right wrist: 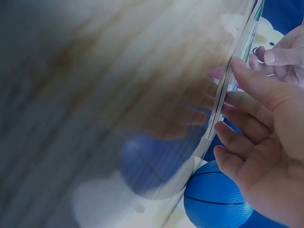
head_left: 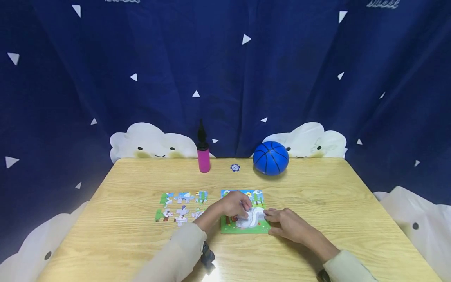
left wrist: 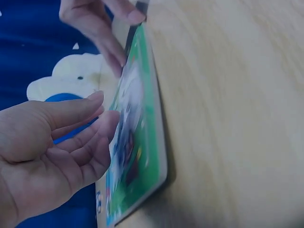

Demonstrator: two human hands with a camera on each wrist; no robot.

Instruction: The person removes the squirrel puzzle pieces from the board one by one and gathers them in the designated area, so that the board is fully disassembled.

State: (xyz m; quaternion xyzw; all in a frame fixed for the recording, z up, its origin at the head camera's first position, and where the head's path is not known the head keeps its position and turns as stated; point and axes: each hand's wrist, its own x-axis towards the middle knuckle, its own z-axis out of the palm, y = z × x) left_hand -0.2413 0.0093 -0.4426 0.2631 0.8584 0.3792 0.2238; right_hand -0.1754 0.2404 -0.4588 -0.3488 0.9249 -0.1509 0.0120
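Observation:
A picture board with a green lower border, blue sky and a large white-grey figure lies on the table, partly hidden by the hands. Over its middle hovers my left hand, its fingers loosely bent. In the left wrist view a gap shows between the left thumb and forefinger, and I see nothing held there. My right hand rests at the board's right edge, fingertips touching it. Up close, the right thumb and fingers are spread along that edge without gripping. Loose jigsaw pieces lie left of the board in two rows.
Behind the board stand a pink hand pump with a black top and a blue basketball. Between them lies a small round blue-and-white chip. A dark blue curtain hangs behind the wooden table.

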